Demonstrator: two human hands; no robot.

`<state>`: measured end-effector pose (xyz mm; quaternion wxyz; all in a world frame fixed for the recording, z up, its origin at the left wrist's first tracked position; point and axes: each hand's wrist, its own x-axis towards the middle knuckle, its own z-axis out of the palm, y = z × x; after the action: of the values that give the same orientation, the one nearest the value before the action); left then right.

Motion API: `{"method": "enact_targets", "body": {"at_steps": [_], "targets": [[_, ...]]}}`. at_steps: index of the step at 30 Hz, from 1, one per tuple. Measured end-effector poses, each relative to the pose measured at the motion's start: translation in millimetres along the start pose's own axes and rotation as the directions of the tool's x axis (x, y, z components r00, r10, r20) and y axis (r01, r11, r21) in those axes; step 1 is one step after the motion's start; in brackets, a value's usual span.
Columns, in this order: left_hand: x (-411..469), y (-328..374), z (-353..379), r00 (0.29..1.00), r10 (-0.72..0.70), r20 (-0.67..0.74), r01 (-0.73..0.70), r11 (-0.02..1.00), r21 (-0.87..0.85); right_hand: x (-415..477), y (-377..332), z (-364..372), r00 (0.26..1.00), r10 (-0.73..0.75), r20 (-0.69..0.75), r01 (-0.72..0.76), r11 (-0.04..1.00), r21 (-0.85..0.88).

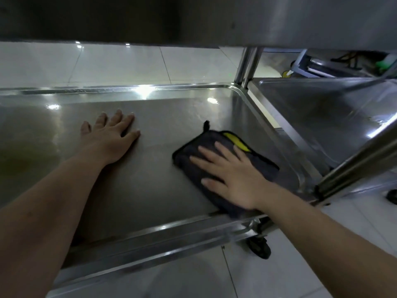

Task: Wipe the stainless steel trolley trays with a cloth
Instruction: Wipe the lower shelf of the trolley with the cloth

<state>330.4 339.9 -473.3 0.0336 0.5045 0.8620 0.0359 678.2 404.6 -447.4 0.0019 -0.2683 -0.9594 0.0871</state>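
Cloth [186, 154] under flat right hand [234, 179] reaches near rim of tray [171, 233]; flat left hand [109, 140] rests on bare steel

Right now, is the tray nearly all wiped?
Nothing shows for sure what's done. In hand: the right hand presses the dark cloth flat at the right end of the tray; the left hand rests open on bare steel. Probably left: the yellowish patch at the left end, and the neighbouring tray.

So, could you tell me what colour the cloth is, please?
The cloth is dark grey-black with a yellow patch; the head view shows it best.
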Motion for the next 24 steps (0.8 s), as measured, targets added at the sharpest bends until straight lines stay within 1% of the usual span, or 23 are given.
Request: {"method": "enact_targets", "body": {"at_steps": [1,2,3,4,5,6,7,8,9,10,11,12,13,15,16,18,20,22,23,24], "targets": [[0.1,-0.8,0.5,1.000,0.002,0.001,-0.002,1.000,-0.005,-19.2,-1.0,0.8,0.999,-0.036,0.025,0.035,0.998,0.046],[0.2,-1.3,0.4,1.000,0.004,-0.001,-0.004,1.000,-0.008,-30.5,7.3,-2.9,0.999,-0.010,0.033,0.008,0.997,0.072],[-0.2,-1.3,0.0,1.000,0.008,-0.005,-0.008,1.000,-0.008,-36.4,22.3,-8.4,0.997,0.072,0.028,-0.073,0.996,0.059],[-0.6,-1.0,-0.6,1.000,0.011,-0.006,-0.011,1.000,-0.008,-41.0,40.3,-13.5,0.980,0.198,0.014,-0.198,0.980,0.023],[-1.0,-0.5,-1.2,1.000,0.013,-0.004,-0.013,1.000,-0.011,-44.5,57.9,-17.3,0.939,0.344,0.001,-0.344,0.939,-0.020],[-1.8,0.1,-1.6,1.000,0.014,-0.002,-0.014,1.000,-0.016,-47.3,72.4,-18.8,0.874,0.486,-0.001,-0.486,0.872,-0.057],[-2.9,1.2,-2.2,1.000,0.015,-0.002,-0.015,1.000,-0.019,-48.8,81.4,-18.0,0.802,0.598,-0.003,-0.596,0.799,-0.079],[-4.0,2.1,-2.7,1.000,0.017,-0.005,-0.018,1.000,-0.020,-47.4,82.3,-16.0,0.744,0.668,-0.004,-0.666,0.741,-0.086],[-5.2,3.1,-3.4,1.000,0.020,-0.006,-0.020,1.000,-0.017,-42.7,74.5,-13.0,0.706,0.708,-0.007,-0.707,0.703,-0.076],[-6.2,4.3,-4.9,1.000,0.021,-0.001,-0.021,1.000,-0.014,-34.0,60.6,-9.4,0.688,0.726,-0.011,-0.725,0.686,-0.055],[-7.0,4.7,-6.4,1.000,0.021,0.010,-0.020,1.000,-0.016,-22.0,40.2,-4.5,0.690,0.724,-0.021,-0.724,0.689,-0.034],[-7.4,4.6,-7.8,1.000,0.018,0.020,-0.017,1.000,-0.026,-8.2,14.5,0.8,0.714,0.699,-0.040,-0.700,0.714,-0.023],[-7.9,4.2,-9.3,1.000,0.013,0.027,-0.012,0.999,-0.042,6.0,-16.6,6.9,0.757,0.651,-0.066,-0.653,0.757,-0.021],[-7.3,4.0,-12.8,1.000,0.010,0.028,-0.007,0.995,-0.104,31.1,-89.0,21.2,0.851,0.510,-0.124,-0.513,0.858,0.007],[-6.9,3.9,-15.0,1.000,0.007,0.019,-0.004,0.987,-0.161,41.7,-125.7,28.0,0.890,0.435,-0.137,-0.435,0.900,0.027],[-9.5,4.8,-18.8,1.000,-0.001,-0.013,-0.003,0.947,-0.321,57.7,-183.8,35.6,0.935,0.342,-0.098,-0.339,0.940,0.043],[-15.8,6.2,-23.8,0.996,-0.006,-0.089,-0.040,0.862,-0.506,67.1,-207.8,34.7,0.938,0.345,-0.019,-0.344,0.938,0.042],[-26.6,7.4,-35.6,0.981,-0.056,-0.185,-0.084,0.741,-0.666,69.0,-208.6,29.7,0.937,0.346,0.044,-0.348,0.934,0.075],[-33.1,8.5,-43.3,0.970,-0.088,-0.226,-0.102,0.698,-0.709,67.3,-203.9,24.1,0.944,0.326,0.053,-0.330,0.934,0.135],[-40.8,11.0,-51.6,0.963,-0.100,-0.252,-0.119,0.679,-0.724,64.3,-195.6,16.0,0.949,0.314,0.037,-0.315,0.925,0.214]]}}
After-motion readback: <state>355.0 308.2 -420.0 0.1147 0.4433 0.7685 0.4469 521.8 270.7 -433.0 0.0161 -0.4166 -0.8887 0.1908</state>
